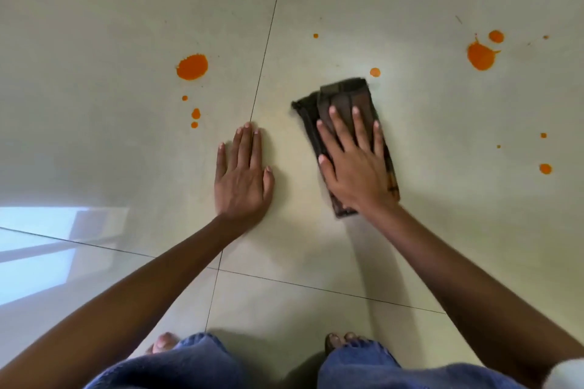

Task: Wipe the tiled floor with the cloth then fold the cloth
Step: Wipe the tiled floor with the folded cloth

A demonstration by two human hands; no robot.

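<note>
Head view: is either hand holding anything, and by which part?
Nothing is gripped. The right hand presses flat, fingers straight, on the middle of the folded cloth; the left hand rests flat on the tiled floor beside it.

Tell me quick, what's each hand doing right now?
Left hand: open, flat on the tiled floor, holding nothing.
Right hand: open, fingers spread, pressing the folded dark cloth down.
</note>
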